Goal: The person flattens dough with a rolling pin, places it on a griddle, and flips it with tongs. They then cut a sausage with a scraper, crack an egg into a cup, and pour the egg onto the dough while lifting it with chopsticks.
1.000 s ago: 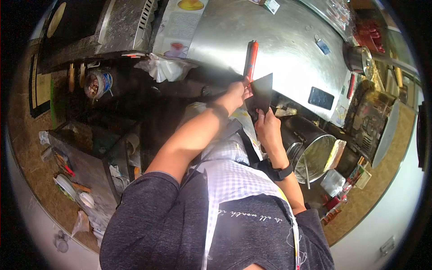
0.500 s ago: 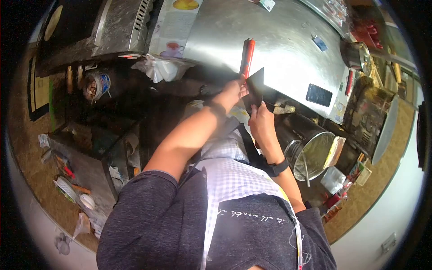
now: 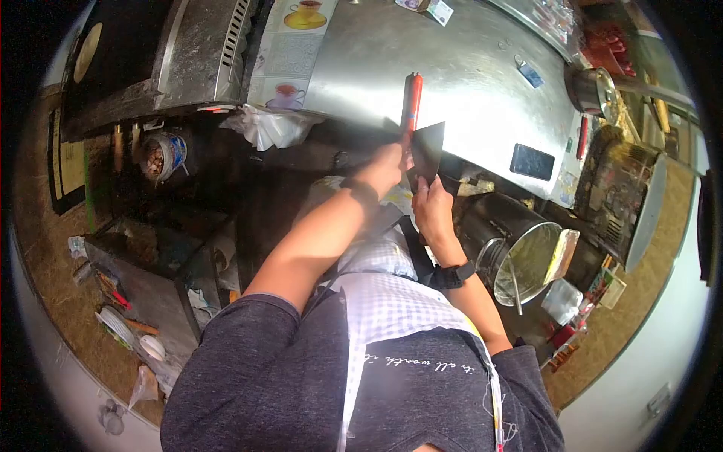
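I have both bare hands close together at the near edge of a steel counter (image 3: 365, 64). In the right hand (image 3: 434, 207) I grip a dark flat blade (image 3: 429, 145), fingers wrapped round its lower end and thumb up along it, with its broad part pointing up and a little away from me. My left hand (image 3: 387, 167) is just beside it, fingers bent at the near end of a red stick (image 3: 413, 104); the blade partly covers them, so I cannot tell how firmly they are closed on it. The stick points away from me over the counter, and from this camera I cannot tell whether it rests on the metal or hangs just above. To its right I see a phone (image 3: 533, 161) lying near the counter's edge, with a small blue card (image 3: 530, 74) farther back. Below the phone, a large metal pot (image 3: 489, 215) shows its open mouth, a rod (image 3: 516, 282) leaning in it. Well to the left are a crumpled white bag (image 3: 267, 128) and a small bucket (image 3: 178, 152).
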Motion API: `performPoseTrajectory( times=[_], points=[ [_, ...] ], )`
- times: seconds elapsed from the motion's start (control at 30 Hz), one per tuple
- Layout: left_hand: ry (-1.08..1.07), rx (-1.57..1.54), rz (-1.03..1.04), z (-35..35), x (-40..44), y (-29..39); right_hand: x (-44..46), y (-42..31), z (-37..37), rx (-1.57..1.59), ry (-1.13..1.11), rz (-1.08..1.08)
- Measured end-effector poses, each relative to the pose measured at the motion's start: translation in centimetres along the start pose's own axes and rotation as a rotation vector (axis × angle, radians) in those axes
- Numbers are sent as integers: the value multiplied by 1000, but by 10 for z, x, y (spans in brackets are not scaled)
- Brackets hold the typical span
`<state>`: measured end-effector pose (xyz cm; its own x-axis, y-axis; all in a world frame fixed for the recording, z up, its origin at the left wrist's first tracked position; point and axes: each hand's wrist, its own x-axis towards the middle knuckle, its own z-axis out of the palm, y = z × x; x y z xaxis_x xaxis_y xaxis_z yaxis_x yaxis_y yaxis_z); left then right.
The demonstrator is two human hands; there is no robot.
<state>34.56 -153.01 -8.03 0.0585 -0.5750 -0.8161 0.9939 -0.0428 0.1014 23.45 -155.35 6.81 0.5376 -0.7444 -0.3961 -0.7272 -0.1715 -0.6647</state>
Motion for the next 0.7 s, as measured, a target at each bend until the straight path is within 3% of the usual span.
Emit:
performPoseTrajectory(
  times=[0.03,0.07,0.23,0.3,0.47,0.53,0.63,0.7],
  points=[
    [-141,-47,-10,-5,5,-2,1,0,1,-1,0,-1],
    [-143,-48,-9,5,-5,2,3,2,3,-21,30,-23],
    [118,-74,-10,29,-24,6,14,-10,-1,-34,-6,53],
    [97,-52,-21,29,-27,8,22,0,3,-212,55,-201],
    [21,-62,40,27,-29,2,49,-14,-2,-132,5,-100],
    [-67,-61,-38,17,-14,0,62,-18,-4,-43,-37,-7],
    [-32,-18,39,29,-30,2,77,-32,-13,-190,-24,-109],
    [-4,-15,46,39,-47,8,90,-38,-15,-128,-32,-47]
  ],
)
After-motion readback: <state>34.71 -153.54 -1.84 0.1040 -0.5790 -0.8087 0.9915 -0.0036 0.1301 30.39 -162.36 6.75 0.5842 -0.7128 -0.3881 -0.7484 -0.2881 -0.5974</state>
